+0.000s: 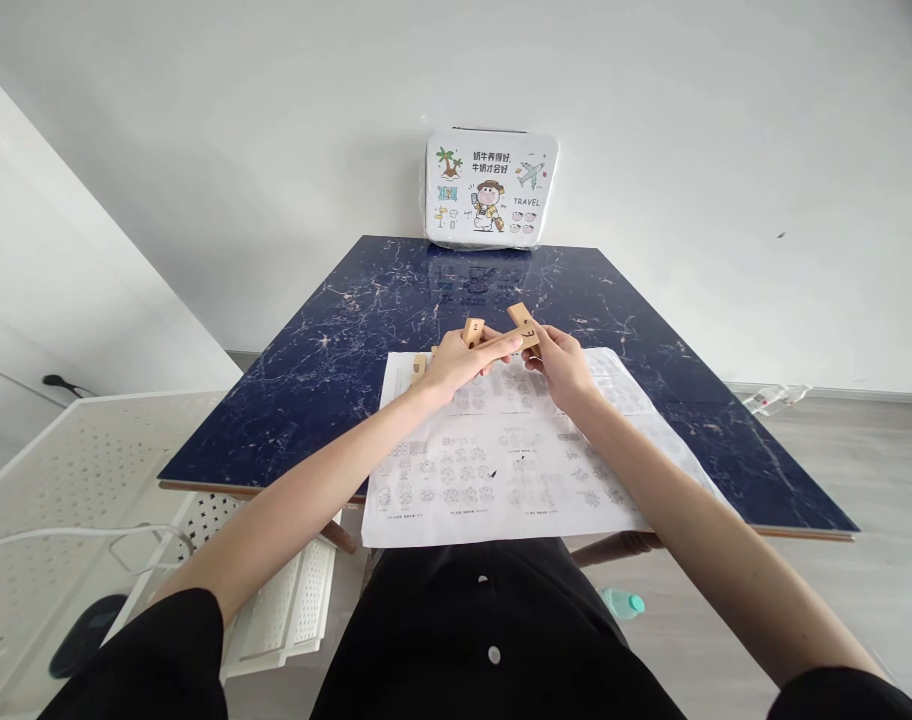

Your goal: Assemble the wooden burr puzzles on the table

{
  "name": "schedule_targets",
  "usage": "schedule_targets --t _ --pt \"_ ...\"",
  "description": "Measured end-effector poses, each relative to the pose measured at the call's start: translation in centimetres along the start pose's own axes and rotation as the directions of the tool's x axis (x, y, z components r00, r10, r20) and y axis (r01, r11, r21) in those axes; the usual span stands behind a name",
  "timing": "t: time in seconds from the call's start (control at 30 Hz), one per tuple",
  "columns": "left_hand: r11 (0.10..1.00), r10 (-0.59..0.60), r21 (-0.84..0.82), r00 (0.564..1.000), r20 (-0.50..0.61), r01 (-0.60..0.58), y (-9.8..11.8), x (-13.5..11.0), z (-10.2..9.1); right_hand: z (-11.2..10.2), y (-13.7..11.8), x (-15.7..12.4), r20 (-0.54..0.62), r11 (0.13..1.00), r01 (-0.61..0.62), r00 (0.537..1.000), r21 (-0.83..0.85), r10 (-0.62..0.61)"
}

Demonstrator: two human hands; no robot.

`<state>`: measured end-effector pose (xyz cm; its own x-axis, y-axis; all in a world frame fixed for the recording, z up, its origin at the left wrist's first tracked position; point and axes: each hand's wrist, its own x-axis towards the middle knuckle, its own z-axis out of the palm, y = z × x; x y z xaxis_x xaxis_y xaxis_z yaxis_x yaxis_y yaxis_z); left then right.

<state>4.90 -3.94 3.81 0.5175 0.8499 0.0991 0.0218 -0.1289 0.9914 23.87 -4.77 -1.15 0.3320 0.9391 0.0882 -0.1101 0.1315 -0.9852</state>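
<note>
Above the far part of a printed paper sheet [441, 500], both hands meet around small notched wooden puzzle pieces. My left hand [450, 366] is closed on a wooden piece [473, 328] marked 2, its thumb lying along a second bar. My right hand [565, 366] pinches the right end of that bar [529, 334], which bears a dark mark like a 7, along with another light piece [519, 314] that sticks up. Fingers cover how the pieces touch. Another wooden piece [418, 367] rests by the sheet's far left edge, partly behind my left hand.
The sheet lies on a dark blue marbled table [298, 400] and hangs over its near edge. At the back, a white cartoon-printed case [493, 190] leans on the wall. A white perforated rack [81, 450] stands left; a bottle [622, 603] is on the floor.
</note>
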Motion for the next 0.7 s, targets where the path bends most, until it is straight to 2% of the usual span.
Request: schedule_targets --t 0.33,0.57,0.7 --pt "1.000 -0.003 -0.002 1.000 -0.031 0.003 -0.97 0.60 -0.15 0.06 -0.38 -0.28 0.043 1.000 0.021 0.999 0.022 -0.021" --pt "0.999 -0.015 0.038 0.999 -0.040 0.017 -0.70 0.47 -0.11 -0.12 -0.15 -0.21 0.047 0.999 0.035 0.998 0.020 -0.036" --pt "1.000 0.011 0.029 1.000 -0.028 -0.010 -0.86 0.53 -0.20 -0.39 0.06 -0.11 0.079 0.995 -0.003 0.997 0.096 -0.005"
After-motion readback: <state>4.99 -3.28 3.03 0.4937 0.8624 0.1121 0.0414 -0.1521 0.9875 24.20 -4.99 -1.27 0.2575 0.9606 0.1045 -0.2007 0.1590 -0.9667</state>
